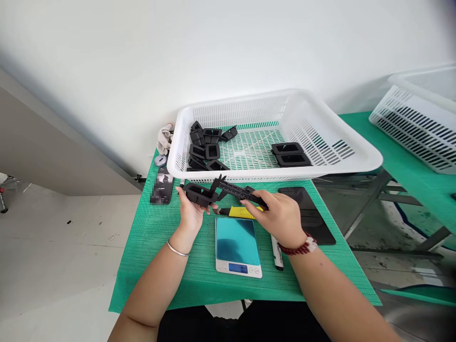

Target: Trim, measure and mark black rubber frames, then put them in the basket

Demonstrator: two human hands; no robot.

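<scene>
My left hand [191, 212] grips a black plastic part [196, 193], a rectangular frame with a hollow middle, just in front of the white basket. In my right hand [281, 211] is a black caliper [237, 190], held by its beam end and pointing left. The caliper's jaws meet the right end of the plastic part; whether they press on it I cannot tell. Below both hands lies a digital scale [238, 241] with a shiny plate, its display reading about zero. A yellow cutter knife [242, 212] lies behind the scale, partly under the caliper.
The white basket [278, 175] holds several more black plastic parts [213, 151], piled left, with others at right [290, 154]. A phone [162, 186], grey round object [160, 161] and glove [164, 139] lie left. A dark tablet [313, 218] and white marker [277, 254] lie right.
</scene>
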